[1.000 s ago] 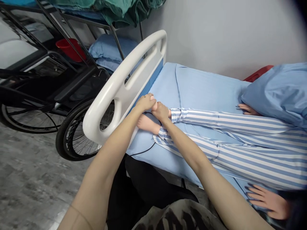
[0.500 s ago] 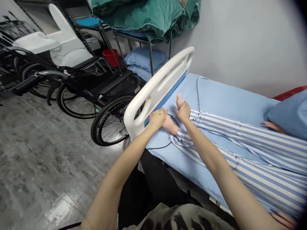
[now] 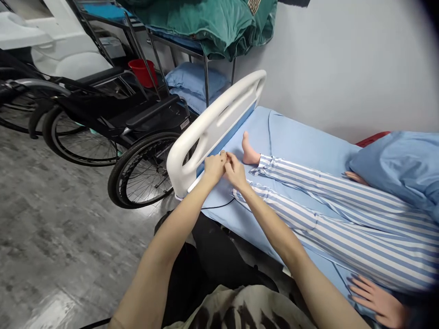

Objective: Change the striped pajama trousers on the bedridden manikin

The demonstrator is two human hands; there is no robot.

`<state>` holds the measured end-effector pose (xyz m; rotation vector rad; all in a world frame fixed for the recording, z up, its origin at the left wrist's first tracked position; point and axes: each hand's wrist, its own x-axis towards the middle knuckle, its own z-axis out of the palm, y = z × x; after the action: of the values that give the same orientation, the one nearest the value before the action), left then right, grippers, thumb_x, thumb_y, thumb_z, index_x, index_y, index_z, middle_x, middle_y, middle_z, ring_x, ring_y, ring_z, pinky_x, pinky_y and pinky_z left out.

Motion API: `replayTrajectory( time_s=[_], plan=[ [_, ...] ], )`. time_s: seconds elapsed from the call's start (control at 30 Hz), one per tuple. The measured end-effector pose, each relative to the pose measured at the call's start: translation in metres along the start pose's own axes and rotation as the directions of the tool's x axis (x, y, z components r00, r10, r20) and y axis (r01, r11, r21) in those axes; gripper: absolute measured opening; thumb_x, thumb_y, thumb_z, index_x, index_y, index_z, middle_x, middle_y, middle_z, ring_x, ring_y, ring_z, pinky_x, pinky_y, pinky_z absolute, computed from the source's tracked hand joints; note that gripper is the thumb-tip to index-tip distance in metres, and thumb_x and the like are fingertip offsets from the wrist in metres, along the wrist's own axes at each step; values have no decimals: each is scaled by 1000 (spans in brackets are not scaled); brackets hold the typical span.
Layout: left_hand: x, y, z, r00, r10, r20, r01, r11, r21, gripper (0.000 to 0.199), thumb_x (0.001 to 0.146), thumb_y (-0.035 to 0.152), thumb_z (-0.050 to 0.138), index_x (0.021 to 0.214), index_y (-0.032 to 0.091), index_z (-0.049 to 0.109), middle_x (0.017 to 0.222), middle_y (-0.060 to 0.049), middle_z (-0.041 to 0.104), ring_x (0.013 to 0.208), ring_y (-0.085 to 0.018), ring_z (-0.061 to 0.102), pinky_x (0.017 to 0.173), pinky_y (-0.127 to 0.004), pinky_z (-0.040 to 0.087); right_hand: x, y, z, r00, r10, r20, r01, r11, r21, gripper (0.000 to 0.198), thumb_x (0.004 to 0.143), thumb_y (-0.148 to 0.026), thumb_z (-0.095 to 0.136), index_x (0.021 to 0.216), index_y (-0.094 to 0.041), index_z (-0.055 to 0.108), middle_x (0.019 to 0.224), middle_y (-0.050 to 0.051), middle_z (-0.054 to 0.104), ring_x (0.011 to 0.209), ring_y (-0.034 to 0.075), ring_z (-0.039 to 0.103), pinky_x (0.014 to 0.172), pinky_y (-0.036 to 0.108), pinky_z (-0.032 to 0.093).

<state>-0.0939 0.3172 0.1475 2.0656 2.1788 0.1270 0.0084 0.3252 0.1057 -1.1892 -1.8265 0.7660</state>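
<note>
A mannequin-like figure in blue-and-white striped trousers [image 3: 329,192] lies on a bed with a light blue sheet [image 3: 298,137]. Its near foot is almost wholly covered by my two hands, close to the bed's end. My left hand [image 3: 215,167] is closed round the toe end of that foot, beside the white footboard [image 3: 192,141]. Right against it, my right hand [image 3: 235,171] has its fingers curled on the same foot, the fingertips of both hands meeting. The far foot [image 3: 250,154] stands bare with its toes up, untouched.
A black wheelchair [image 3: 137,123] stands left of the footboard. Behind it are a red bucket [image 3: 143,73] and a metal rack holding blue pillows [image 3: 197,80] and green cloth [image 3: 212,23]. The figure's hand [image 3: 379,299] rests at the bed's near edge. A dark cord [image 3: 219,207] crosses the sheet.
My right hand has left the far foot and moved left to the near foot, joining my left hand. The view has shifted slightly right.
</note>
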Motion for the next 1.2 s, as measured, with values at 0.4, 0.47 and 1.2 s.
replayTrajectory(
  time_s=[0.4,0.47,1.2],
  plan=[
    [41,3,-3,993,108,56,-112,990,83,37,95,27,39,112,11,67,103,-20,72,100,-29,68,82,-35,49,24,24,23,979,173,-107,-166,984,70,44,100,-35,19,106,-20,60,108,8,69,100,17,65,92,32,51],
    [29,1,6,996,42,-75,-39,998,41,44,99,33,31,116,11,64,99,-20,72,96,-30,69,79,-36,48,18,28,26,977,169,-129,-169,986,9,46,101,-37,17,104,-21,61,105,7,70,99,18,65,91,32,51],
    [31,-18,-2,977,178,119,-184,982,40,36,94,23,42,125,14,57,115,-15,69,109,-26,64,87,-32,47,27,15,16,999,31,42,-29,998,-59,39,99,-36,27,104,-19,62,104,6,70,94,18,64,86,29,50]
  ],
)
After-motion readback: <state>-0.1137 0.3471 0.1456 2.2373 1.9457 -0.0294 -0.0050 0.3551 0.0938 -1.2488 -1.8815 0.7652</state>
